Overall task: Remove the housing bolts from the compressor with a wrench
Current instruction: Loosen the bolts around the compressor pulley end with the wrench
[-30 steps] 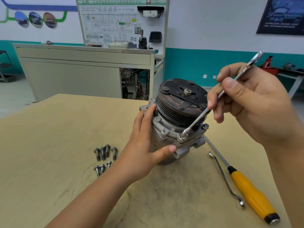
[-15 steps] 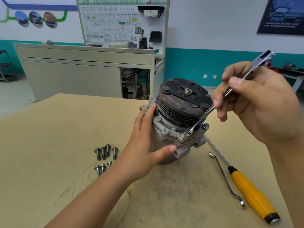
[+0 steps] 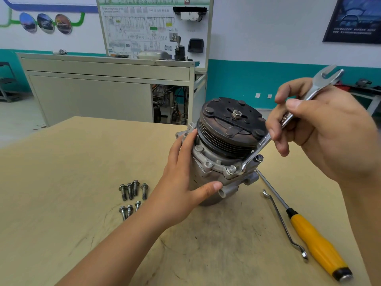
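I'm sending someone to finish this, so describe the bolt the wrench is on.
Find the compressor standing on the tan table, black pulley on top. On the grey flange under the pulley, near side, is a hex bolt. Unlike the other flange bolts, it has the open end of the wrench on it.

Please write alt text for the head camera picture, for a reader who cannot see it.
A person's right hand holds a wrench to a bolt of a compressor, which the left hand steadies on a table. Seven loose bolts lie left; a screwdriver lies right.
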Tool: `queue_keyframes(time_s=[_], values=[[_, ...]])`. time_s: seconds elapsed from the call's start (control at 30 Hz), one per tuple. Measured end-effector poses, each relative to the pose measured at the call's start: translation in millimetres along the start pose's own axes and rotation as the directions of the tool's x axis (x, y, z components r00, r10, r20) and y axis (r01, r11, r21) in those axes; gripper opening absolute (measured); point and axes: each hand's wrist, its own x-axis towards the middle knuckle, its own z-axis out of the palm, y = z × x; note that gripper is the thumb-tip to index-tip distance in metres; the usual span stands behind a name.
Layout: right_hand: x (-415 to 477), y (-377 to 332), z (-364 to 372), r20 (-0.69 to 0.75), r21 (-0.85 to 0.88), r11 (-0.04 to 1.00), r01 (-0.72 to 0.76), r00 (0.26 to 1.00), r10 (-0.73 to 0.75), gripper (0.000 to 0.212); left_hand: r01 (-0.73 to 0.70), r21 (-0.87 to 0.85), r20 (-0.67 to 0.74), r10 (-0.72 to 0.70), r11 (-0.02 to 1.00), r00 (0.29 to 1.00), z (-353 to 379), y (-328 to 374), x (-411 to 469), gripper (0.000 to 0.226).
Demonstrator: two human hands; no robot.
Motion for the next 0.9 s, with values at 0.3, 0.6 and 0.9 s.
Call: queue_keyframes(time_s=[0.3,0.6,0.9], values=[[-1.1,-2.4,3.3,0.024,-0.032,0.999,0.034,0.999,-0.033,0.009,-0.001,-0.004,0.001,0.001,1.0,1.0,0.0,-0.7,0.2,0.1],[-1.9,-4.7,7.1,0.046,-0.054,0.998,0.04,0.998,-0.038,0.009,-0.008,-0.002,0.001,0.008,1.0,1.0,0.3,-1.3,-0.1,0.1],[-1.3,-5.3,2.6,0.034,-0.068,0.996,0.058,0.998,-0.056,0.01,-0.015,0.006,0.001,0.015,1.0,1.0,0.4,0.1,-0.1,0.096]])
